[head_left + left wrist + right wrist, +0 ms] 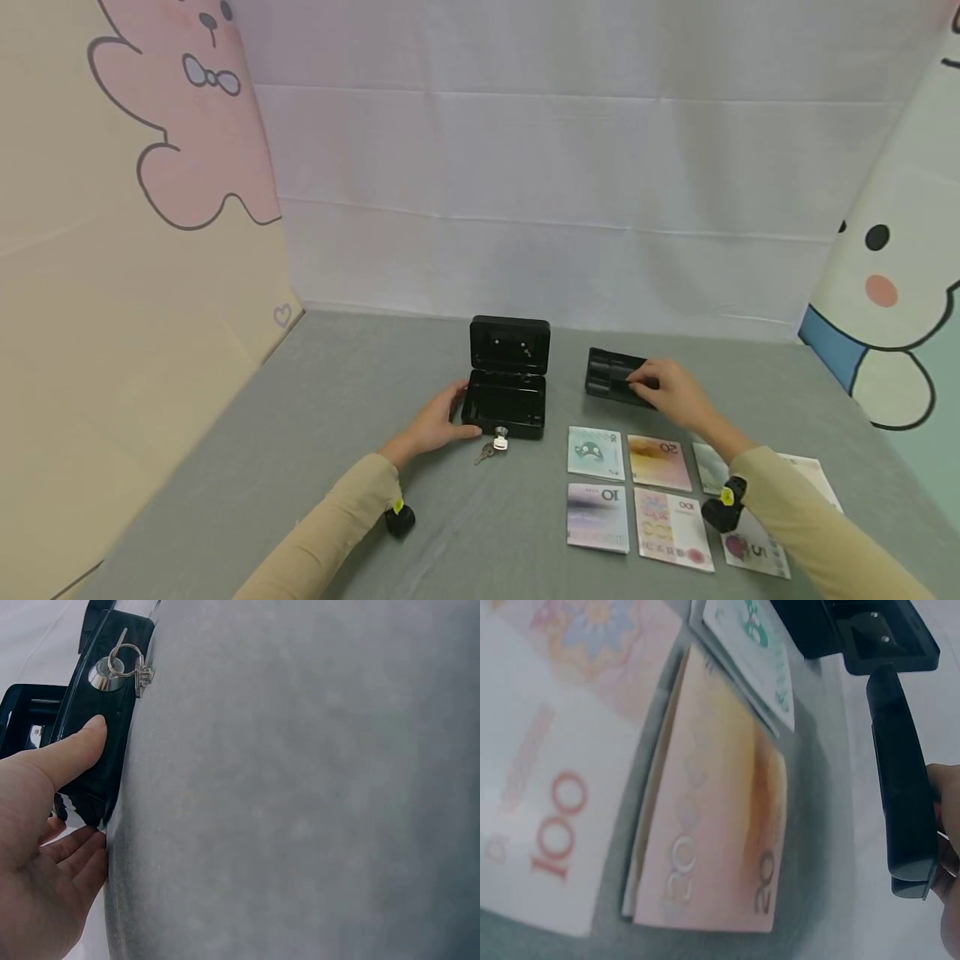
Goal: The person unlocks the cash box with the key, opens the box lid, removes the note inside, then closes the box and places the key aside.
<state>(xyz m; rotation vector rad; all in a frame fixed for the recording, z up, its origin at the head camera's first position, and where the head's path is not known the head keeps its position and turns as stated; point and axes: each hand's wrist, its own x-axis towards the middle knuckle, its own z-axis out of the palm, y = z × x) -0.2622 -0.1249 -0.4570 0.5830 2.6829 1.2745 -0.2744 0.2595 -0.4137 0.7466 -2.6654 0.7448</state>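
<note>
A small black cash box (504,403) stands on the grey table with its lid raised and its inside visible. My left hand (438,421) holds its left front corner, thumb (82,750) on the front face and fingers along the side. From the silver lock (107,673) in that face hangs a key ring (126,660) with keys. To the right of the box, my right hand (671,392) pinches a black compartment tray (606,373) near its right end. In the right wrist view the tray (904,780) shows edge-on, with part of the hand cut off by the frame.
Folded banknote stacks lie in two rows at front right, among them a green one (595,452), a 20 (660,462), a 10 (597,517), a 100 (671,529) and a 5 (757,546). My right forearm passes over some. A white cloth (525,158) hangs behind the table.
</note>
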